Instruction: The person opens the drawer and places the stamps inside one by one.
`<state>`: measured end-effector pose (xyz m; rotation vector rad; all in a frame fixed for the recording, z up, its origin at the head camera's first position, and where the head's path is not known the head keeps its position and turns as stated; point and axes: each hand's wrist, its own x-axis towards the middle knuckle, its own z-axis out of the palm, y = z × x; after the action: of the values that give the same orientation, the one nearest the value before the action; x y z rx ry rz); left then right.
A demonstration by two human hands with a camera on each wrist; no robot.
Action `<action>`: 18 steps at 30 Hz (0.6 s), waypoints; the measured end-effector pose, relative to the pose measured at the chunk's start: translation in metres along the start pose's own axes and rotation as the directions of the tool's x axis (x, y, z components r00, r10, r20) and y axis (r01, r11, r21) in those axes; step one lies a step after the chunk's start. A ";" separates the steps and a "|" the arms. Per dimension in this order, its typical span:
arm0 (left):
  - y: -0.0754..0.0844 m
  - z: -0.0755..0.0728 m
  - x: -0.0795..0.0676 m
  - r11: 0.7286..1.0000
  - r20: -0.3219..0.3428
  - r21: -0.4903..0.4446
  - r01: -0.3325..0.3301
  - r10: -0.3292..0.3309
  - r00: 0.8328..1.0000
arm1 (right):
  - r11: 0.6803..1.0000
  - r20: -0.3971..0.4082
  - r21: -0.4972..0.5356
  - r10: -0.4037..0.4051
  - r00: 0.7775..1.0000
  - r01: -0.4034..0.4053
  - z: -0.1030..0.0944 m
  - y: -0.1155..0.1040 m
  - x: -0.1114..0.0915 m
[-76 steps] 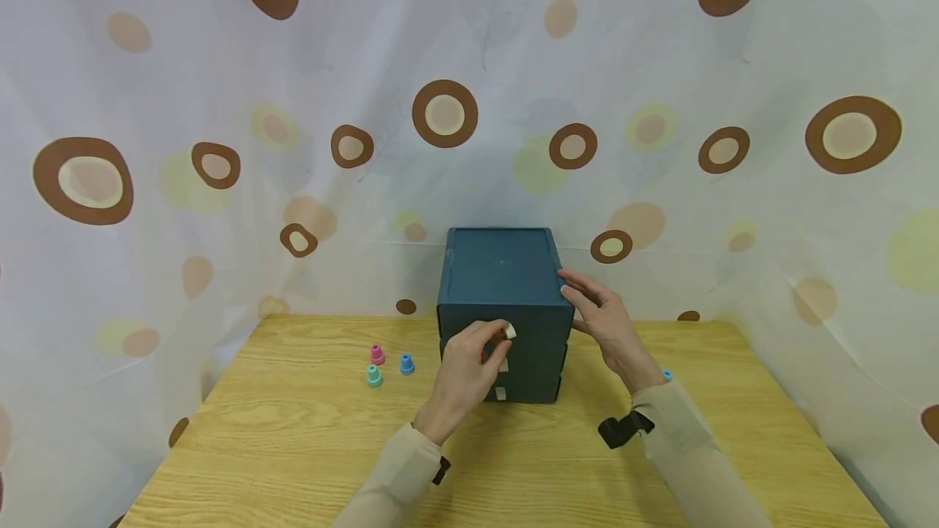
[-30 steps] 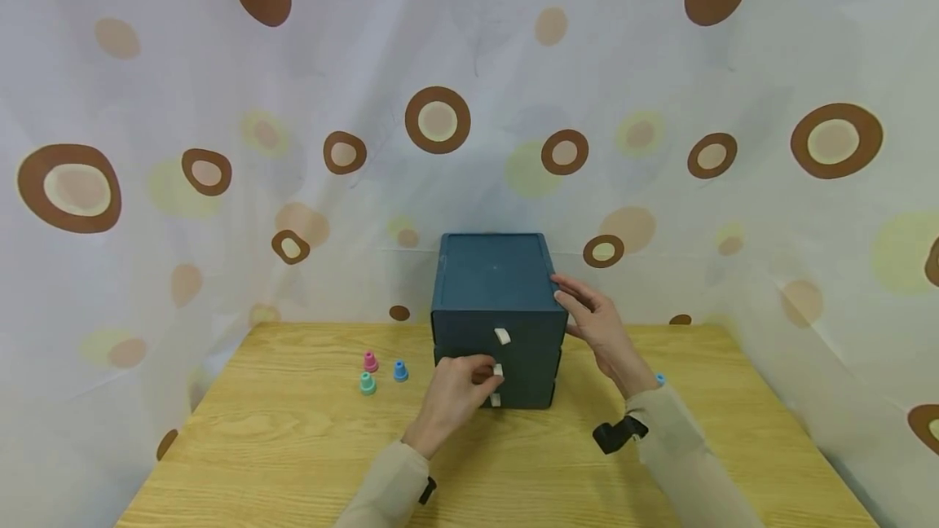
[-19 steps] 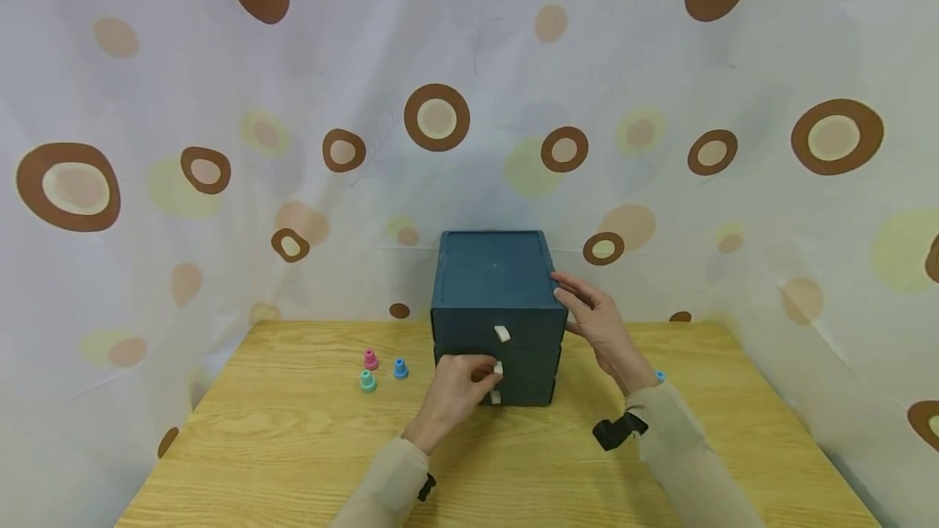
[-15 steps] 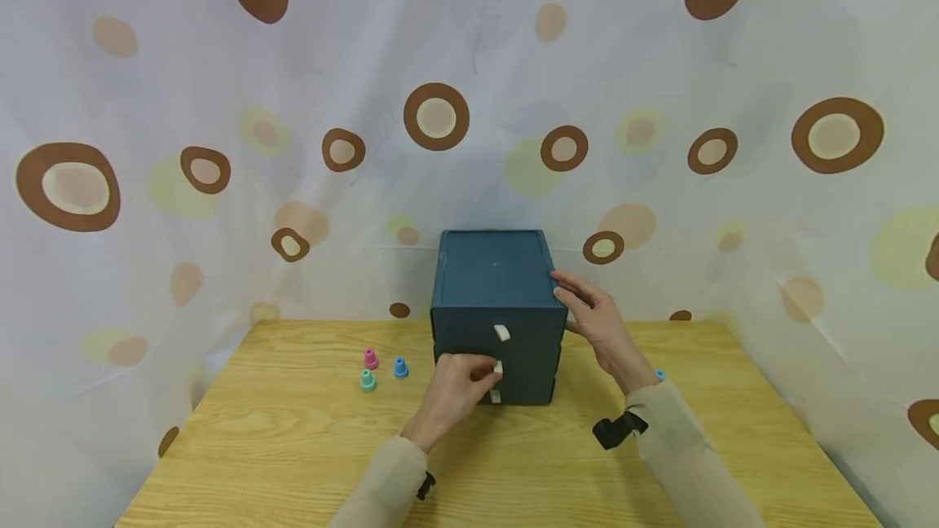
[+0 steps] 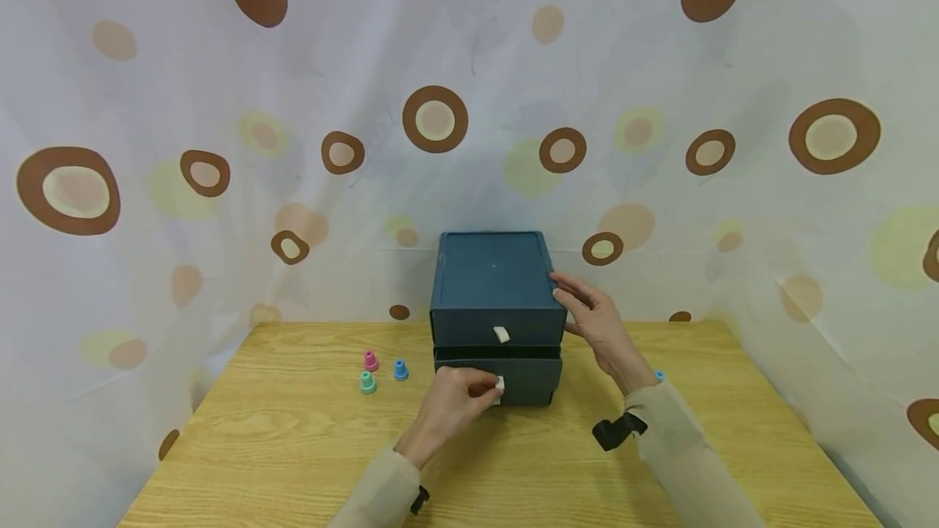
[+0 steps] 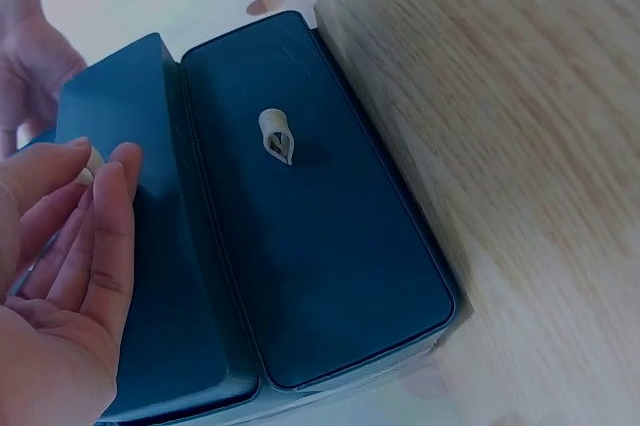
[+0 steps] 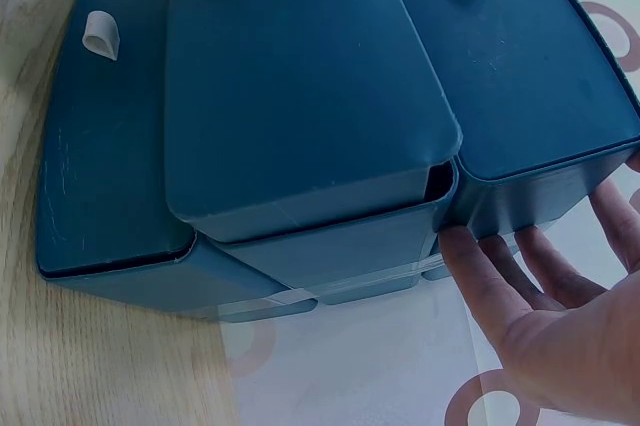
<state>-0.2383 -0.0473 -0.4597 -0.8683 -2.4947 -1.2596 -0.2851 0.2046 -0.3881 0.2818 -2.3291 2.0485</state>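
A dark blue drawer cabinet [image 5: 493, 271] with three stacked drawers stands against the patterned backdrop. Its middle drawer [image 5: 531, 380] is pulled partly out, leaving a dark gap below the top drawer [image 5: 469, 324]. My left hand [image 5: 449, 406] pinches the white pull tab [image 6: 93, 164] of that middle drawer between thumb and fingers. On the cabinet's right side, the extended fingers of my right hand [image 5: 603, 332] touch the wall near the upper edge. The right wrist view shows the middle drawer front [image 7: 310, 76] jutting past its neighbours, and the right hand's fingertips [image 7: 460, 246] against the side.
Left of the cabinet, pink [image 5: 371, 361], green [image 5: 368, 383] and blue [image 5: 400, 370] small stepped cone-like pieces stand on the wooden table [image 5: 279, 446]. Another blue piece [image 5: 660, 376] is mostly hidden behind the right forearm.
My left hand has moved from the top drawer's tab down to the middle one and pulled that drawer partly out toward me. The right hand has stayed at the cabinet's side.
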 end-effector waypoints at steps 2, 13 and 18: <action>0.001 0.000 -0.002 1.000 0.004 0.001 -0.017 0.017 1.000 | 1.000 0.000 0.000 0.001 1.000 -0.001 0.000 0.000 0.000; 0.008 -0.006 -0.014 0.995 0.051 0.033 -0.092 0.090 0.995 | 1.000 -0.001 0.001 -0.001 1.000 0.001 0.000 0.001 0.001; 0.010 -0.008 -0.016 0.991 0.085 0.055 -0.126 0.121 0.989 | 1.000 -0.006 -0.005 -0.001 1.000 0.001 0.000 0.001 0.000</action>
<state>-0.2200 -0.0558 -0.4555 -1.0614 -2.4828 -1.1258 -0.2855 0.2044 -0.3888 0.2760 -2.3292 2.0401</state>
